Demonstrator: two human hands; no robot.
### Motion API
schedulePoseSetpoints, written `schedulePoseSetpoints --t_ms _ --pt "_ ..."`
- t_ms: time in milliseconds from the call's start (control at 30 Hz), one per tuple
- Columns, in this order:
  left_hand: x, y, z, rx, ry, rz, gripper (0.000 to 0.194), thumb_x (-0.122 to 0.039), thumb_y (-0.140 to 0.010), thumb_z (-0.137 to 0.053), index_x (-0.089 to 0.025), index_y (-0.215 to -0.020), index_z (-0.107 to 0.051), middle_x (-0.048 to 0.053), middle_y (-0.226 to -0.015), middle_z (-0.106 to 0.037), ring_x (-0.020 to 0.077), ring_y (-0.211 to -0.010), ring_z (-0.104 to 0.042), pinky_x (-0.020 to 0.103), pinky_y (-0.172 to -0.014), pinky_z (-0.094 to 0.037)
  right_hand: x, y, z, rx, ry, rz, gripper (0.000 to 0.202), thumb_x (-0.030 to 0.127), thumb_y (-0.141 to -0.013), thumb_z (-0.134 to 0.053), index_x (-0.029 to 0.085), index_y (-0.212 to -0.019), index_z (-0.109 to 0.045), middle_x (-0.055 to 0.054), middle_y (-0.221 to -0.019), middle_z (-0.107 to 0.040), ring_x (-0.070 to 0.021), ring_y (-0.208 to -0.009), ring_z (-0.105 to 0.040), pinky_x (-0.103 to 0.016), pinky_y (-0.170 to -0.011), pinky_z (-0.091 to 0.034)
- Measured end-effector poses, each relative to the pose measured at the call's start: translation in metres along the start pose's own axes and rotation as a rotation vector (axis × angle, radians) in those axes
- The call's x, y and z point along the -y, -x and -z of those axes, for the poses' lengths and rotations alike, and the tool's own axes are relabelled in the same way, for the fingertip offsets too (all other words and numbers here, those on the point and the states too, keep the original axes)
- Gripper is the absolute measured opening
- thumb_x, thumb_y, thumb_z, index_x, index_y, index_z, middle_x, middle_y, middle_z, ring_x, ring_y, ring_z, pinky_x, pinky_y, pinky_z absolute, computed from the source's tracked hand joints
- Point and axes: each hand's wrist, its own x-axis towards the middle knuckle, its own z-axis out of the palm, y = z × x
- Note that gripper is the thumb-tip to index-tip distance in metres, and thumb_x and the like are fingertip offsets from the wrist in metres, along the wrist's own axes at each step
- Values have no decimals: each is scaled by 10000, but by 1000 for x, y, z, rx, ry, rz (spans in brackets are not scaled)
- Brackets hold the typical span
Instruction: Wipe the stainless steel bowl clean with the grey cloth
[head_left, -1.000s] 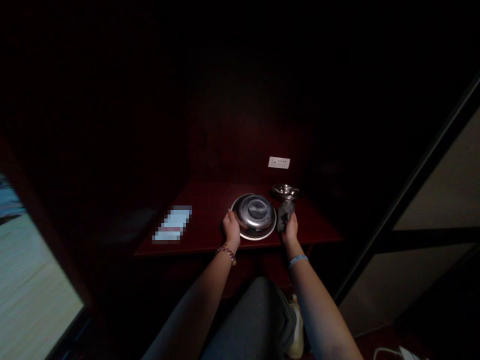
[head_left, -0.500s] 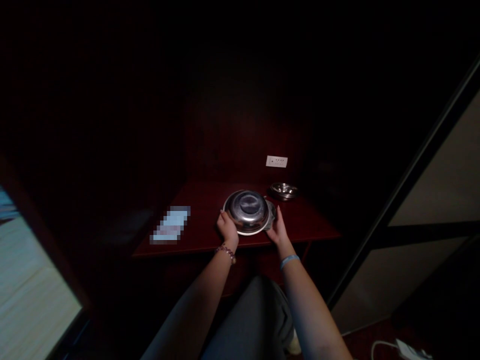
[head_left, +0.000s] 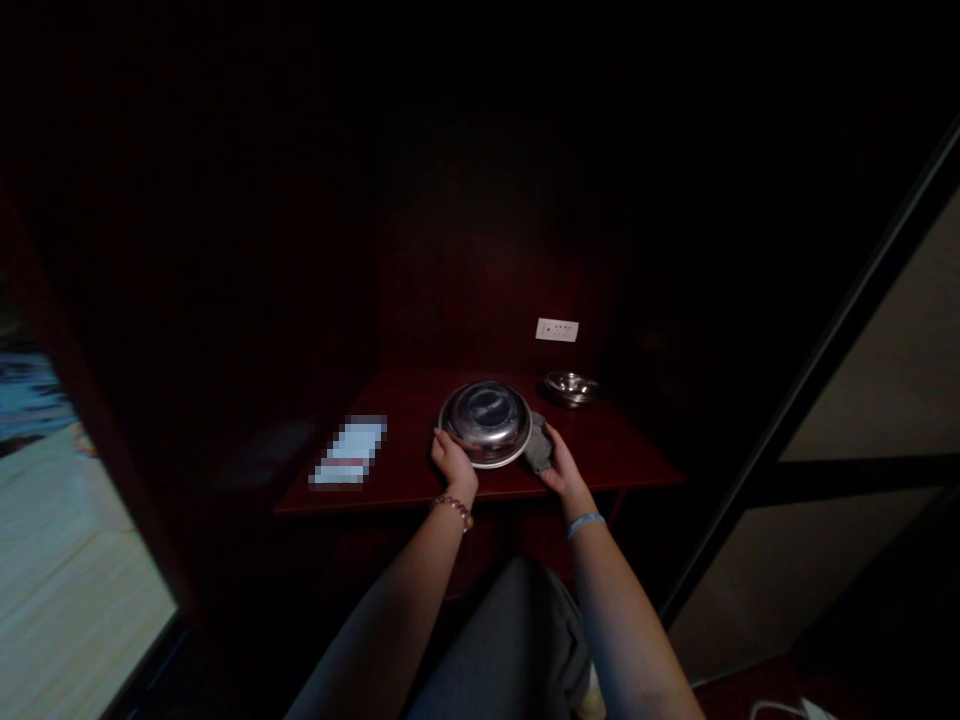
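step: looks like wiping the upturned bowl (head_left: pixel 491 418) | left hand (head_left: pixel 454 464): curled on its rim | right hand (head_left: pixel 561 462): part-closed round grey cloth (head_left: pixel 538 447) at the bowl's right edge | place: over dark-red desk (head_left: pixel 409 440), contact unclear | materials: shiny domed metal, limp matte fabric | next calls for: 1 steady rim grip, cloth following curve

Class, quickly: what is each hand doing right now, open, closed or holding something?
Left hand: closed on the upturned bowl's rim.
Right hand: holding the cloth beside the bowl.
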Motion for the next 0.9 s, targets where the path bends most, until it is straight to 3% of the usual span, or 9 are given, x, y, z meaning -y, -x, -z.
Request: schedulePoseSetpoints --t_ms 133,333,467,600,767,900 --pt "-2 2 -1 30 -52 -26 390 -485 -914 -376 -188 -679 -467 -19 -652 -512 113 -643 -480 246 -643 -423 5 6 12 -19 -66 8 474 575 -887 -388 191 -938 -662 -109 -939 -751 -286 -1011 -687 -529 -901 -531" --pt "-3 3 -2 24 -16 -12 351 -408 -931 -372 -172 -711 -510 -3 -698 -561 113 -657 -502 250 -664 -430 5 10 10 -30 -60 77 283 381 -875 -431 213 -871 -658 -71 -975 -753 -250 -1080 -655 -503 -979 -497" --pt "0 3 -2 79 -38 -20 380 -441 -928 -406 -164 -693 -519 -11 -663 -549 109 -632 -489 245 -633 -413 4 11 -3 40 -35 15 298 440 -895 -503 207 -972 -672 -75 -1040 -743 -232 -1077 -662 -442 -954 -531" --pt "2 4 -2 84 -45 -42 424 -496 -924 -426 -164 -674 -511 -26 -627 -520 101 -605 -469 239 -609 -398 2 11 -4 119 -201 -103 328 472 -947 -460 235 -1040 -667 -40 -1024 -751 -184 -1019 -683 -386 -935 -544" --pt "4 3 -3 76 -51 -57 407 -466 -944 -421 -157 -710 -545 -24 -649 -536 101 -621 -486 235 -630 -407 0 10 5 74 -394 -230 368 463 -961 -410 204 -1030 -663 -64 -936 -766 -216 -938 -701 -453 -879 -559" --pt "5 1 -3 42 -67 -51 404 -439 -961 -398 -160 -706 -540 -23 -661 -533 97 -624 -475 230 -636 -406 0 7 9 38 -463 -230 311 315 -927 -388 199 -981 -671 -56 -933 -767 -224 -967 -698 -515 -945 -514"
